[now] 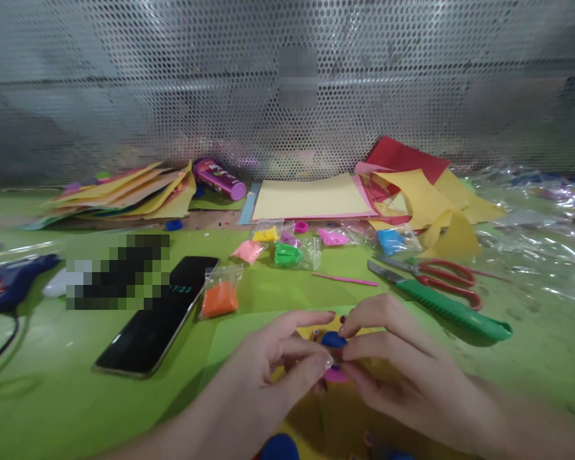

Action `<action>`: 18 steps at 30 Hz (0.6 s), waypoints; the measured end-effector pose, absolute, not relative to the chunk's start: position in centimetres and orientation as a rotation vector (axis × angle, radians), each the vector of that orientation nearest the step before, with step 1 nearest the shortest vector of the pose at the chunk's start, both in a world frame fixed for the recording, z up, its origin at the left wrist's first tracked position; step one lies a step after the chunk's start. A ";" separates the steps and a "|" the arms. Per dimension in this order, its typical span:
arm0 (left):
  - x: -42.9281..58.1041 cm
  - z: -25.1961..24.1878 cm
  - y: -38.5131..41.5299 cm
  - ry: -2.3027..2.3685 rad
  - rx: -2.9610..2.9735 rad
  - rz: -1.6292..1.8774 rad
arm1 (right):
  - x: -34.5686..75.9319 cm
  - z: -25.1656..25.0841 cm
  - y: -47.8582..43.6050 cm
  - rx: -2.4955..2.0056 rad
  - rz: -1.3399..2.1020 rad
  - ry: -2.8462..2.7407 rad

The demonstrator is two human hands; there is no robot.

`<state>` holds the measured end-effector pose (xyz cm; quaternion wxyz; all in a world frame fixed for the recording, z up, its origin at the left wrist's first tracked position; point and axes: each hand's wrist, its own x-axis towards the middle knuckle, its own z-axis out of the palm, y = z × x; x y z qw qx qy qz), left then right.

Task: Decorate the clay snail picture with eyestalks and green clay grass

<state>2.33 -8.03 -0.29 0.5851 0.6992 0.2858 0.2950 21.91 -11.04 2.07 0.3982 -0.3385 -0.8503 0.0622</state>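
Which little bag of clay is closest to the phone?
The orange bag: it lies right beside the edge of the phone. The pink bag, yellow bag, green bag and blue bag all sit farther back.

A craft workbench — coloured paper (pixel 311 197), clay bags (pixel 287 254), scissors (pixel 443 279), perforated metal backdrop (pixel 172 76).

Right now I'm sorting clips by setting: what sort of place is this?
Likely a craft worktable: small clear bags of coloured clay, loose sheets of coloured paper, red-handled metal scissors.
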 end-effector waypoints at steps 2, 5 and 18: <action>2.4 -0.1 -8.1 0.664 1.601 0.696 | 21.9 2.0 -11.1 -0.861 0.165 -2.153; 2.5 0.7 -8.1 0.752 1.511 0.588 | 21.9 1.9 -11.2 -0.875 0.168 -2.175; 1.9 2.8 -6.9 0.955 1.293 0.534 | 24.0 1.8 -9.2 -1.007 -0.177 -2.235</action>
